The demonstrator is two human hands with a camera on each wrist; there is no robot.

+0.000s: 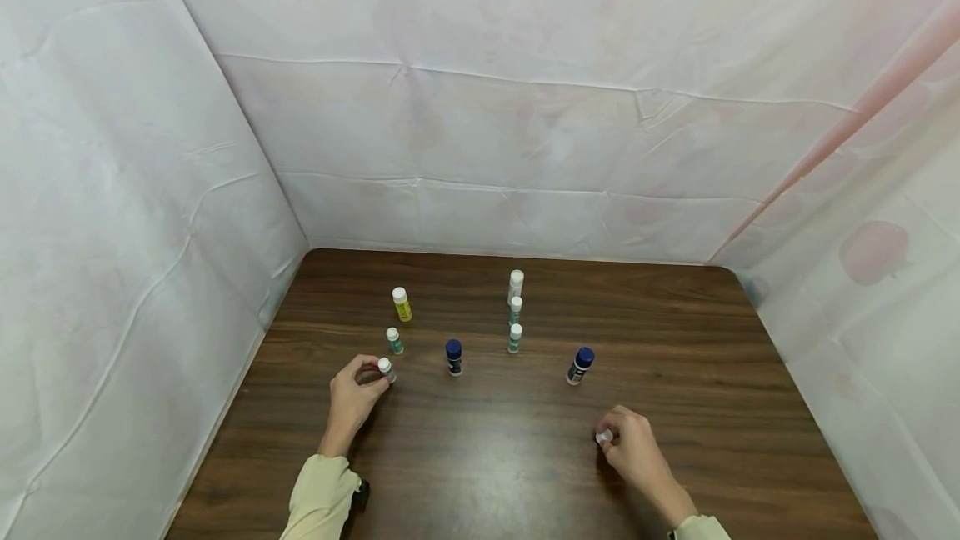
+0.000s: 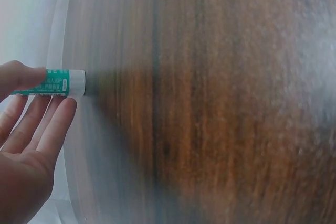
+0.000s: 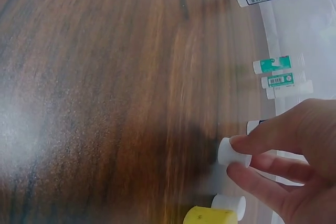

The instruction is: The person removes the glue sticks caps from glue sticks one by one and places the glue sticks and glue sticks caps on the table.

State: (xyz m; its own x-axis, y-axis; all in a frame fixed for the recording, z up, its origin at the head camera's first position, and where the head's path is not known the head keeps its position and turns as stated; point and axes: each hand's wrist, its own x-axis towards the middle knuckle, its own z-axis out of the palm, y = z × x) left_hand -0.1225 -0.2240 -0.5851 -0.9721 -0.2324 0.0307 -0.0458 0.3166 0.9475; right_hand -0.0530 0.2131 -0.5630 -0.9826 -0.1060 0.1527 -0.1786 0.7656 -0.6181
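Observation:
At the table's left, my left hand (image 1: 352, 397) pinches a small green-labelled glue stick (image 2: 52, 82) between thumb and fingertips. Its white base points at the wood, and its white top shows in the head view. My right hand (image 1: 633, 444), at the right front, pinches a short white cylinder (image 3: 231, 151) like a cap between thumb and fingers; part of it is hidden behind them. Beside that hand in the right wrist view is a yellow glue stick (image 3: 210, 216) with a white end. In the head view this yellow one is hidden.
A yellow glue stick (image 1: 402, 307) and a green one (image 1: 395, 342) stand at left. Navy sticks stand at centre (image 1: 454, 358) and right (image 1: 580, 366). A white stick (image 1: 515, 286) and two green ones (image 1: 514, 338) line up at the back. White cloth (image 1: 487, 132) encloses the table.

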